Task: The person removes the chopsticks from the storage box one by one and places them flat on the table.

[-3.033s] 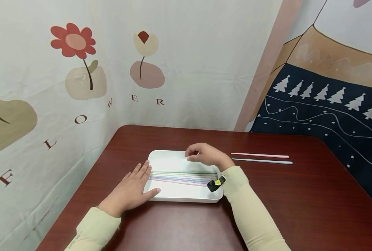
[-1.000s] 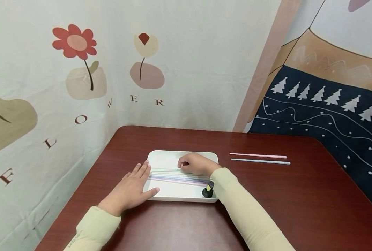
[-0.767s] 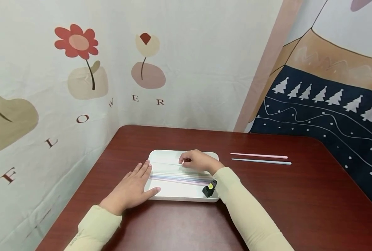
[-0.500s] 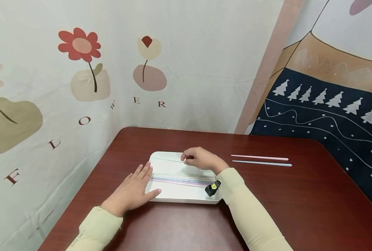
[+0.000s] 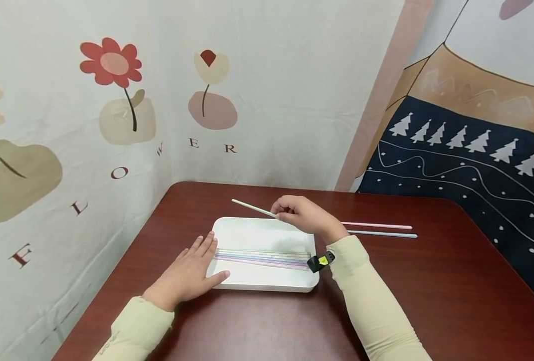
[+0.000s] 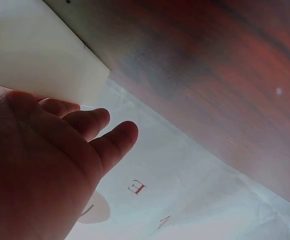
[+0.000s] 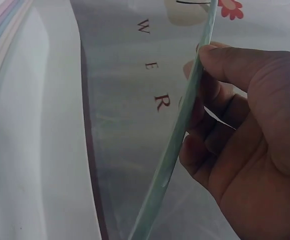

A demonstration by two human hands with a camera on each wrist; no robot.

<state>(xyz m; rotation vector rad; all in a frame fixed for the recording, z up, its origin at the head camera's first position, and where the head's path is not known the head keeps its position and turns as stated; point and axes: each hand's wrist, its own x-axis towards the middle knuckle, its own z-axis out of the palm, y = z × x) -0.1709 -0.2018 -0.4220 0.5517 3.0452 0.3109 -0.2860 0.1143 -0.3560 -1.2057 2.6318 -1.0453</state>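
In the head view, a long thin pale green straw (image 5: 253, 207) is pinched between the thumb and fingers of my right hand (image 5: 306, 214), above the far edge of a white tray (image 5: 267, 287). The right wrist view shows the thumb pressing the green straw (image 7: 170, 150) against the fingers of my right hand (image 7: 265, 125). Several pastel straws (image 5: 258, 257) lie side by side across the tray. My left hand (image 5: 186, 273) rests at the tray's left edge with its fingers straight. In the left wrist view, the left hand (image 6: 45, 155) is beside the tray's pale side (image 6: 50, 55).
On the brown table (image 5: 429, 291), right of the tray, lie a pink straw (image 5: 384, 225) and a blue straw (image 5: 388, 234); their left ends are hidden behind my right hand. A fabric wall (image 5: 285, 100) with printed flowers stands behind the table.
My right hand has taken a green straw from the row in the tray and lifted it up, away from me and to the right. The left hand has stayed in place.
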